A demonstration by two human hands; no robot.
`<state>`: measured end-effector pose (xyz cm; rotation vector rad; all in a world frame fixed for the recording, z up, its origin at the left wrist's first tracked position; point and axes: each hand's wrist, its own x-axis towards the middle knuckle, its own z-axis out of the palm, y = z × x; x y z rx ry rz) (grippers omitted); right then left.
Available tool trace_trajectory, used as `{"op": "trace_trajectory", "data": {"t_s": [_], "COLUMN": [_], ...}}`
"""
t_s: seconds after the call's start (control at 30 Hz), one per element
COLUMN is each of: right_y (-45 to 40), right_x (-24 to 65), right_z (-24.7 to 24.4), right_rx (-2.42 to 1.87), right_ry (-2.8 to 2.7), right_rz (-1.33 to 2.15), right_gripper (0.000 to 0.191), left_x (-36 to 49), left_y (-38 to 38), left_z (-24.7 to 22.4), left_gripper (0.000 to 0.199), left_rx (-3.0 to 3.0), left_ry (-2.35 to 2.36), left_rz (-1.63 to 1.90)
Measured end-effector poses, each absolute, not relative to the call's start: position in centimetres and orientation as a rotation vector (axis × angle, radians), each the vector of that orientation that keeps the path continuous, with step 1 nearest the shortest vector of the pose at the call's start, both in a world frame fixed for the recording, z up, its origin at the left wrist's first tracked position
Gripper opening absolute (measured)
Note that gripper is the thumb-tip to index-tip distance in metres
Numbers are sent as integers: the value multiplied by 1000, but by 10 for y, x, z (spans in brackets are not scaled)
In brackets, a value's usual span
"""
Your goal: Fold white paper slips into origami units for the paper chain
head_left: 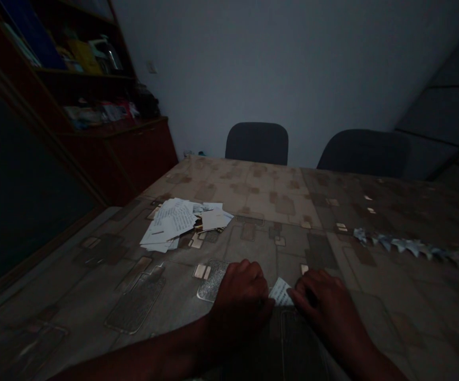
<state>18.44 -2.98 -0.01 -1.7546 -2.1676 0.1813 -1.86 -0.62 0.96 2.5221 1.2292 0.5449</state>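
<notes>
"What do you have closest to you?"

"My two hands, at the near edge of the table (253, 254). The left hand (241, 296) has its fingers curled and its thumb pressed in, clamped on a slip (281, 292). The right hand (328, 301) pinches it too."

"Which one is nearer to it?"

"Neither; it lies right between them. It's left of the right thumb and right of the left thumb, touching both."

"And its long axis?"

"I can't tell, the fingertips cover too much. One corner points toward the far edge, and I can see writing on it."

"Further out?"

"A spiky strip (412, 247) running toward the right edge, well apart from the right hand. Over to the left, a loose heap of papers (176, 222). Past the far edge, one chair (257, 143) and another chair (364, 153)."
</notes>
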Motion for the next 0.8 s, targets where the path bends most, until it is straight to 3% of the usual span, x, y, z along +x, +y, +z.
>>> {"op": "trace_trajectory", "data": {"t_s": [0.8], "right_y": [-28], "right_x": [182], "right_z": [-1], "right_rx": [-1809], "right_ry": [-2209], "right_rz": [157], "right_gripper": [18], "left_x": [-18], "left_y": [-2], "left_z": [0], "left_gripper": [7], "left_rx": [2577], "left_ry": [1160], "left_rz": [652]}}
